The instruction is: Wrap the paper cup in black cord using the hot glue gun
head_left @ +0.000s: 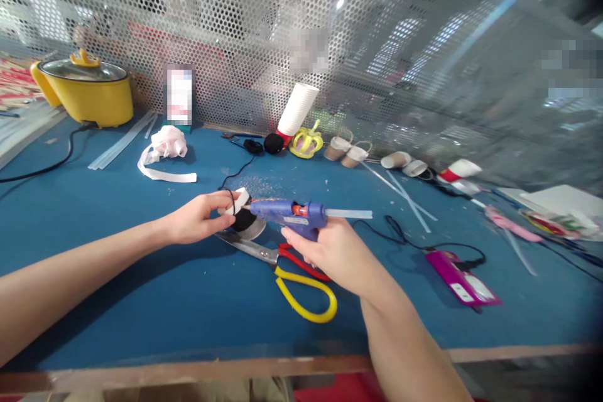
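My right hand is wrapped round a blue glue gun, whose clear glue stick juts out of its back end. The nozzle points left, at a small cup that looks partly wound with black cord. My left hand pinches the cup at a white strip on its upper part, with the black cord running over it. Whether nozzle and cup touch is too small to tell. Below both hands lie large scissors with one red and one yellow handle loop.
Crumpled white paper lies left, near a yellow electric pot. Stacked paper cups, a yellow-and-purple basket and small brown cups line the mesh screen. A purple power strip with black cables lies right.
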Demonstrator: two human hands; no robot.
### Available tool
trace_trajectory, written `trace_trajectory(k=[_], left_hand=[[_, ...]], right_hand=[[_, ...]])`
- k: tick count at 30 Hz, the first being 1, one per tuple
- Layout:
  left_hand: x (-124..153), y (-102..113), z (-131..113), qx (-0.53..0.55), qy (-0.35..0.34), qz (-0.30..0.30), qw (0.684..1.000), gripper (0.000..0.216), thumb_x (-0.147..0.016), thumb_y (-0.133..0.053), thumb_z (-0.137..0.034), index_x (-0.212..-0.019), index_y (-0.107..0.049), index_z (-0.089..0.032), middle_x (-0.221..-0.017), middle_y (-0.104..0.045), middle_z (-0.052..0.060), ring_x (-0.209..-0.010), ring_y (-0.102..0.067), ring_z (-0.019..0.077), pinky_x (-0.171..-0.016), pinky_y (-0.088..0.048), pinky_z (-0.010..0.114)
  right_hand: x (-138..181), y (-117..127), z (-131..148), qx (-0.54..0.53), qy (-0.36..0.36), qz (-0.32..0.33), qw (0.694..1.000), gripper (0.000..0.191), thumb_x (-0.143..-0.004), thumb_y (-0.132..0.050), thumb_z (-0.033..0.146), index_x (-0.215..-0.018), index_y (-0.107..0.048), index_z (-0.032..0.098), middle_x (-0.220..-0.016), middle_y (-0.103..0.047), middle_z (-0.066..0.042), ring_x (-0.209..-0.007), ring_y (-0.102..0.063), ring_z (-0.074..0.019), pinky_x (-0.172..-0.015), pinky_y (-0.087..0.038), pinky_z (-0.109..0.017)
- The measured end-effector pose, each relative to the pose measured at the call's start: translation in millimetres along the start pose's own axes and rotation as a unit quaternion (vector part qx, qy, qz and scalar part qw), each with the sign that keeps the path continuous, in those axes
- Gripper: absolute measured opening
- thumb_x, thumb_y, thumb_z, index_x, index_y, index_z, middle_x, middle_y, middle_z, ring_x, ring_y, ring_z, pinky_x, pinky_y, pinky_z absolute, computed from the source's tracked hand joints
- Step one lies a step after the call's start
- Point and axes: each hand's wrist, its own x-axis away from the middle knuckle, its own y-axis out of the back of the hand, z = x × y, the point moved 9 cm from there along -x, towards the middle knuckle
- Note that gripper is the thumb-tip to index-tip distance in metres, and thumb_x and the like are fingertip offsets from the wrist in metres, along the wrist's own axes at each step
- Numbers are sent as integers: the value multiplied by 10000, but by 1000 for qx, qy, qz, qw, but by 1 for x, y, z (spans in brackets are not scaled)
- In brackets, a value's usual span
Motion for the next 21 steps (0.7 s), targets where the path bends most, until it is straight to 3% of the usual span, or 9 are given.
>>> trace_trajectory(k=[7, 12, 21], left_hand=[[0, 1, 0, -8, 1, -6, 1000, 180, -814, -429, -247, -659, -467, -163, -904, -602, 66, -1066, -509, 192, -893, -392, 270], [0, 0, 1, -3, 1, -1, 1000, 165, -810, -434, -240, -676, -485, -159, -1015, -595, 77, -1067, -510, 197, -896, -391, 278], [0, -1, -3, 30, -12, 6, 999, 158, -802, -446, -213, -657, -469, -155, -1037, -574, 101, -1127, -471, 211, -932, -365, 296]], right_hand=[[3, -6, 2, 18, 17, 12, 1000, 207, -758, -503, 286, -582, -546, 185, -527, -589, 12, -523, -532, -138, -539, -418, -240], [2, -9, 3, 0, 18, 22, 1000, 194, -760, -501, 288, -594, -547, 197, -482, -573, 21, -467, -500, -129, -513, -422, -245], [-6, -3, -20, -63, -64, 37, 995, 203, -760, -500, 316, -618, -523, 172, -395, -493, 46, -340, -453, -94, -402, -391, -220]])
